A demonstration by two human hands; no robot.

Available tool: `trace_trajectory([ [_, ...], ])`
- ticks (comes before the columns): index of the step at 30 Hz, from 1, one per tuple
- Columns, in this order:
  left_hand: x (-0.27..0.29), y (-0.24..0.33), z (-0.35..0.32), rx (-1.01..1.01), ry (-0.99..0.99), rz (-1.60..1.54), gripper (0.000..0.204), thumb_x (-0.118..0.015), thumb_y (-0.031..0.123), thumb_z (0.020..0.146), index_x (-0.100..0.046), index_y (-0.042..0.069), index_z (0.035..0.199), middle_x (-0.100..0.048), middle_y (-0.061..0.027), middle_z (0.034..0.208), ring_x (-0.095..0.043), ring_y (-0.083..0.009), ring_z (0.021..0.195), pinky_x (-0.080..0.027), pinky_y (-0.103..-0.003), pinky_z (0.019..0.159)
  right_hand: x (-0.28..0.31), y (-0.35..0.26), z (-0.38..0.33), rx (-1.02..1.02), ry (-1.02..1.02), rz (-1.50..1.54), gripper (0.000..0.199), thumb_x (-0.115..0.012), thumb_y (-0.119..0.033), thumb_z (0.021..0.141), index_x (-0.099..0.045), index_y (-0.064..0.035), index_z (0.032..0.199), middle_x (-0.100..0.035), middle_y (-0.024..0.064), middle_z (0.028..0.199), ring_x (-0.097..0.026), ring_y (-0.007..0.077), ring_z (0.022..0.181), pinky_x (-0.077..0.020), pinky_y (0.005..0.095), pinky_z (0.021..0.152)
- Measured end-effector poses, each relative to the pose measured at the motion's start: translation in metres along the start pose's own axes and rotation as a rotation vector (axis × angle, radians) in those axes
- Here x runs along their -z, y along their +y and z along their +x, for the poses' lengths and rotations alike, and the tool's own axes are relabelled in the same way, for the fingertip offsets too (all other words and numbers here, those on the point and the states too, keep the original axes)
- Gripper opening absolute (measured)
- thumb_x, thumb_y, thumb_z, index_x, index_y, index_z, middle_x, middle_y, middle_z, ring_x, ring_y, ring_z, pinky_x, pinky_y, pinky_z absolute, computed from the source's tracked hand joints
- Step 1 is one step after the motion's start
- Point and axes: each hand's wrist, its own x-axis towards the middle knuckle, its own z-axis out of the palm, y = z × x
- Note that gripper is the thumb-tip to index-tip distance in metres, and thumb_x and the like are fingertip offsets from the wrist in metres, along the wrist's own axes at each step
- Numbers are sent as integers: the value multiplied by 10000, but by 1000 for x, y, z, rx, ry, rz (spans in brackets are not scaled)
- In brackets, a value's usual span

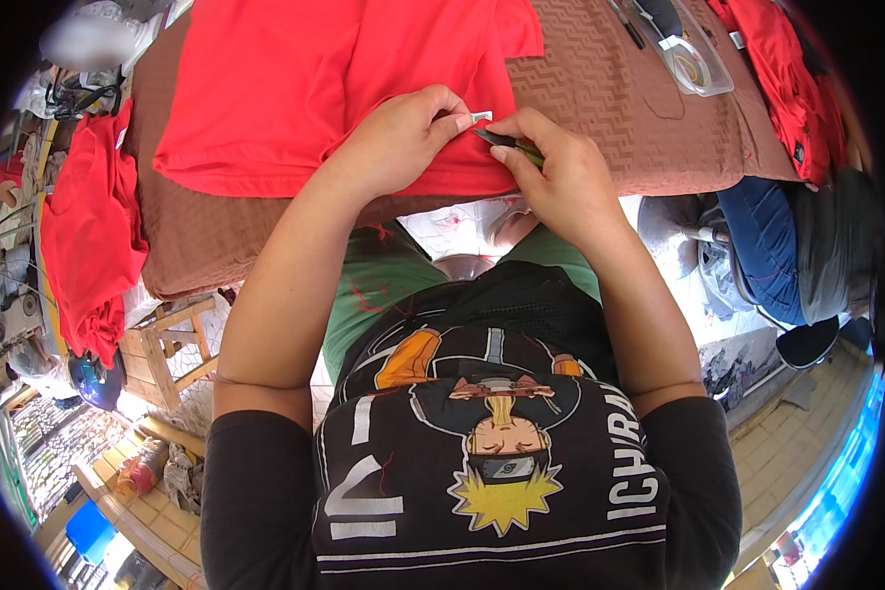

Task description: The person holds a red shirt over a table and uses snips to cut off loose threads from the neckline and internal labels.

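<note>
A red garment (pixel 265 88) lies spread on the brown cloth-covered table (pixel 202 231) in front of me. My left hand (pixel 418 128) is closed, pinching a small white label (pixel 481 116) at the garment's edge between thumb and fingers. My right hand (pixel 556 162) grips small thread snips (pixel 531 154) with a dark pointed tip and a greenish handle. Their tip points left, close beside the label; whether it touches a thread I cannot tell.
A clear plastic tray (pixel 713 74) with small items sits at the far right of the table, a dark pen-like tool (pixel 626 25) beside it. Red garments hang at the left (pixel 88 236) and lie at the right (pixel 777 79). Another person's blue-clad leg (pixel 762 241) is at the right.
</note>
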Motion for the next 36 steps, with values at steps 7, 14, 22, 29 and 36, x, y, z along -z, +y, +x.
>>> trace_trajectory([
  [7,1,3,0,28,-7,15,170,-527,148,975,-580,-12,991,-607,-43,838,-539,-117,790,-450,-271,740,-3,1,3,37,0,-102,149,-643,-190,855,-639,-98,973,-677,140,832,-647,347,783,-500,451,688],
  [14,2,4,0,65,-10,-6,175,-533,149,971,-591,-12,1006,-622,-46,856,-560,-119,810,-463,-272,767,0,2,2,-13,-32,-17,149,-649,-193,850,-639,-96,963,-678,133,829,-654,340,796,-505,448,687],
  [22,2,2,1,58,-20,-16,184,-532,149,972,-597,-14,1029,-638,-47,887,-578,-120,840,-472,-269,796,-2,-6,1,83,-4,-163,130,-639,-179,850,-643,-96,951,-680,125,860,-654,330,794,-505,449,683],
  [29,2,1,0,52,-6,-32,186,-536,149,967,-610,-8,1033,-645,-64,926,-587,-135,868,-474,-279,813,-5,-9,3,92,31,-154,121,-627,-165,855,-646,-96,952,-682,117,863,-653,332,796,-505,457,690],
  [36,85,92,-75,-570,-68,257,179,-582,132,884,-693,-1,839,-593,-169,1184,-550,-257,1119,-393,-389,978,42,-9,13,127,54,-335,161,-639,-187,842,-661,-105,979,-688,121,882,-657,340,822,-513,450,709],
])
